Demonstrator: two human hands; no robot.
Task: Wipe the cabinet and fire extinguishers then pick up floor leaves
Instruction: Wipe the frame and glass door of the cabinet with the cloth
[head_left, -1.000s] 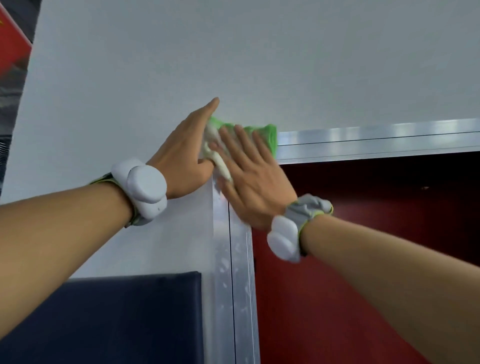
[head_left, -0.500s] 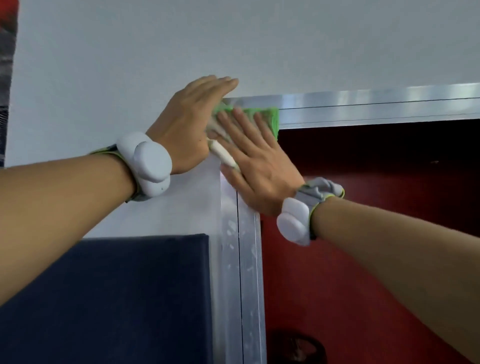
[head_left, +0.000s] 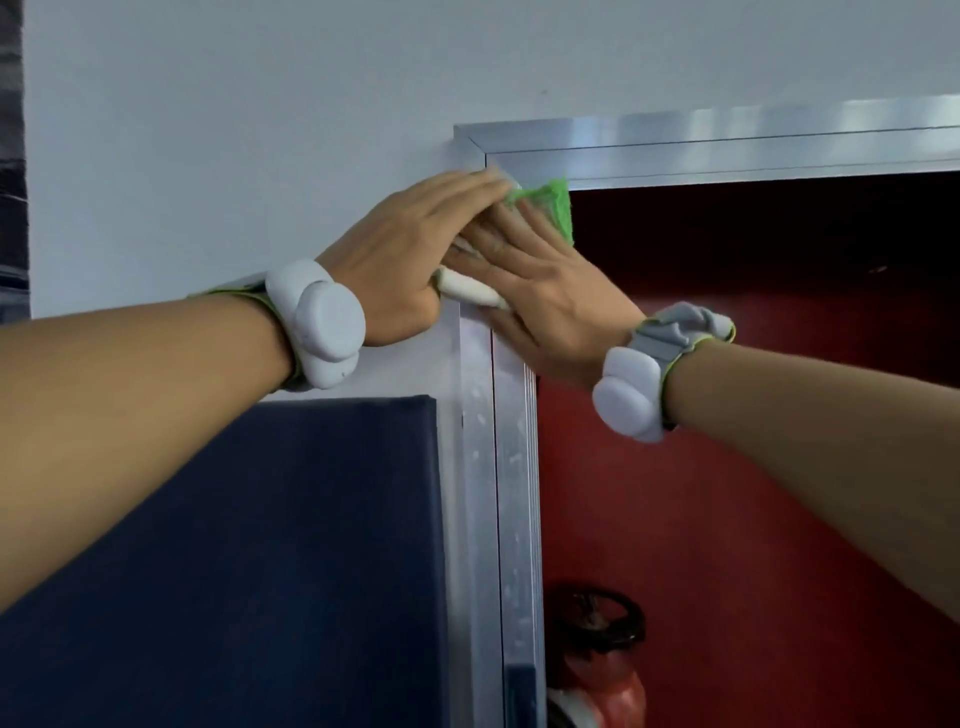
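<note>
A green and white cloth (head_left: 548, 205) is pressed flat against the upper left corner of the cabinet's aluminium frame (head_left: 511, 441). My left hand (head_left: 410, 254) lies on the cloth's left part, fingers straight and together. My right hand (head_left: 540, 291) overlaps it from the right, palm on the cloth, fingers pointing up and left. Most of the cloth is hidden under both hands. Inside the dark red cabinet (head_left: 727, 493), a red valve with a black handwheel (head_left: 597, 654) shows at the bottom.
A dark blue panel (head_left: 285, 571) hangs on the white wall (head_left: 260, 130) just left of the frame. The frame's top rail (head_left: 753, 140) runs to the right edge. A white band with a sensor sits on each wrist.
The view has tilted down, so the frame corner, blue panel and valve show more. Both hands with the cloth have slid from the top of the corner down along the frame.
</note>
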